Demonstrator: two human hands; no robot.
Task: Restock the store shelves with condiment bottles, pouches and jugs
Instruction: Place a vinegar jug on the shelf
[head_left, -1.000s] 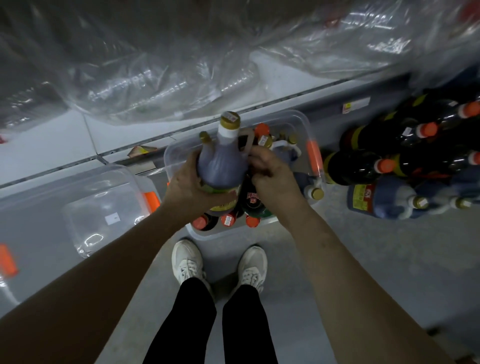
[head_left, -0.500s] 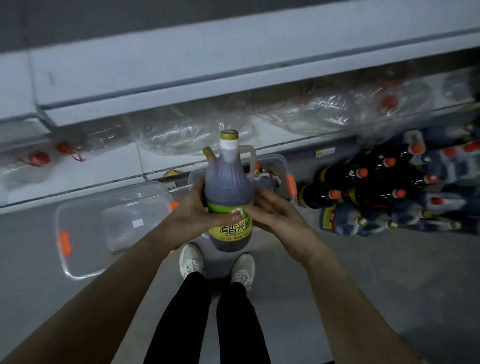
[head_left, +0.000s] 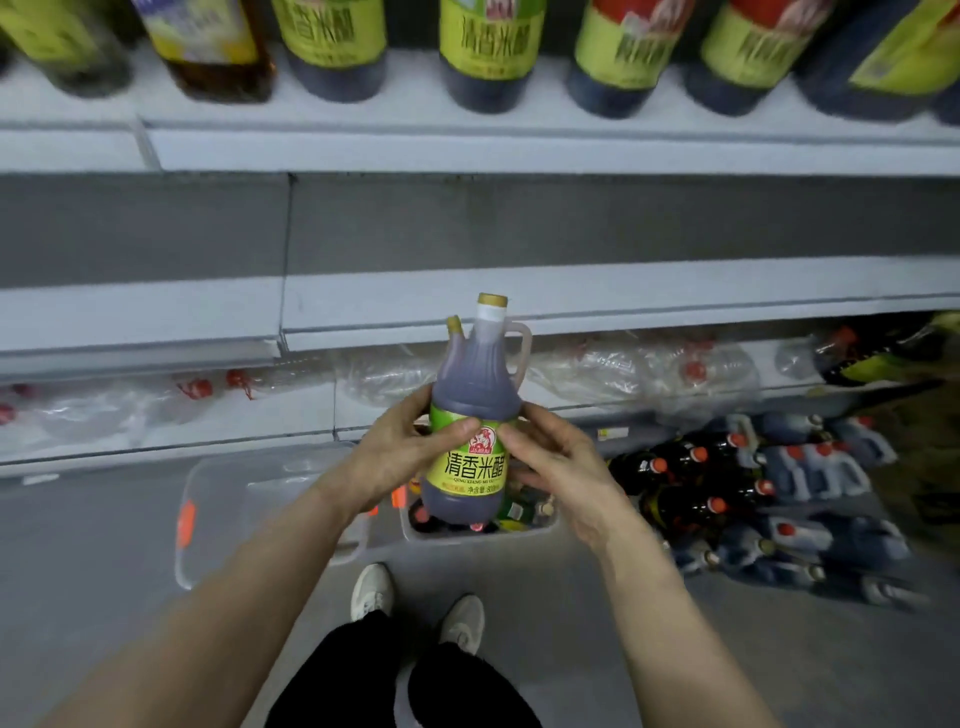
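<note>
Purple-brown vinegar fills the jug (head_left: 475, 415), which is upright in mid-air in front of the shelving. The left hand (head_left: 400, 452) grasps its label band, fingers wrapped round the left side and thumb across the front. The right hand (head_left: 561, 467) grasps the opposite side, thumb on the label edge and fingers curled behind. This second hold looks lighter.

Probable faults:
- Slip. The smooth label sits under all the fingers and the handle above them is unused. If the right hand lets go, the jug would likely drop into the clear bin (head_left: 550, 525) directly below the fingers and strike the bottles in it.
- Collision. The shelf edge (head_left: 571, 291) lies just beyond the fingers, level with the cap, and a steep lift could knock it.

Count:
- Jug in hand: one.
- Clear bins: two, one below the fingers and a second bin (head_left: 208, 519) left of them.
- Top-shelf bottles (head_left: 488, 52), far above the fingers: at least seven.
- Floor bottles (head_left: 727, 493), right of the fingers: too blurred to count.
</note>
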